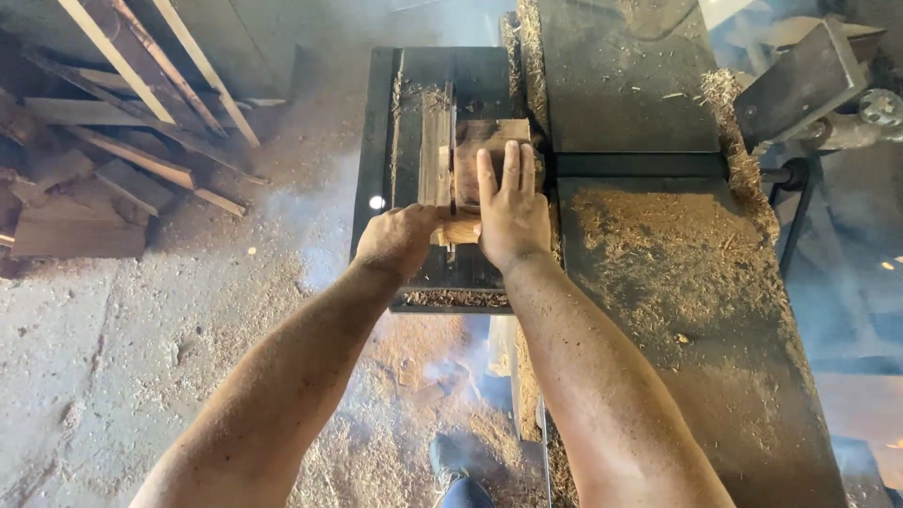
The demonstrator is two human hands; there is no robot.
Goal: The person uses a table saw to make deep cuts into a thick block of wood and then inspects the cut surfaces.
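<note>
A short wooden block [467,160] stands against the fence of a dark woodworking machine [649,254]. My right hand [509,209] lies flat on the block, fingers stretched forward and pressed to its face. My left hand [400,239] is closed around the block's near end, a pale stub of wood [460,230] showing between the two hands. Beside the block, a narrow wooden strip [435,150] lies on the machine's side table [376,150].
Sawdust and shavings cover the machine's right table [658,245] and the concrete floor [141,339]. A pile of scrap boards [103,160] lies at the upper left. Metal machine parts [809,80] stick out at the upper right. My shoe [451,466] shows below.
</note>
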